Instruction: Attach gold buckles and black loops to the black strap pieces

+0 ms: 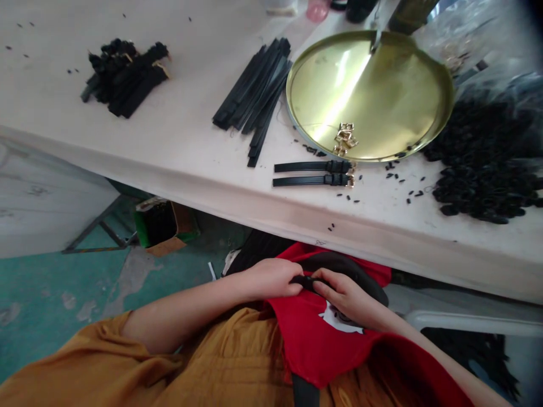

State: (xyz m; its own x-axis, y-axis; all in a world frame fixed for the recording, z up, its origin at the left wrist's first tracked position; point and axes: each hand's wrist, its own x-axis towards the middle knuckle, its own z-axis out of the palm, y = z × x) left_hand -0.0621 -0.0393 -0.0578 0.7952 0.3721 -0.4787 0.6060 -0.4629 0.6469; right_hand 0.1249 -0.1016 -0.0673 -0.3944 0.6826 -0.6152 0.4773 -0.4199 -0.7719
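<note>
The person's two hands meet over the red apron [305, 339] on the lap, just below the near edge of the table [190, 118]. The left hand [278, 277] is curled closed around the left end of a dark piece [303, 281], and the right hand [339, 291] pinches its right end between thumb and bent fingers. Most of the dark piece is covered by the hands, so whether it carries a buckle cannot be told.

On the table, near the edge, two straps [311, 167] lie side by side, each with a gold buckle at its right end and a dark band beside it; these look finished. At the far left, a bundle of straps [127, 79] shows small gold glints at its right side, so it too seems done, though it is too blurred to be sure.

Much appears to be left. A stack of strips [257, 93] to the left of the brass tray [382, 90] shows no metal. A few loose buckles [345, 135] sit at the tray's near rim, and a large heap of black loops [487, 169] lies at the right. Small black bits [395, 176] are scattered between the heap and the two straps.
</note>
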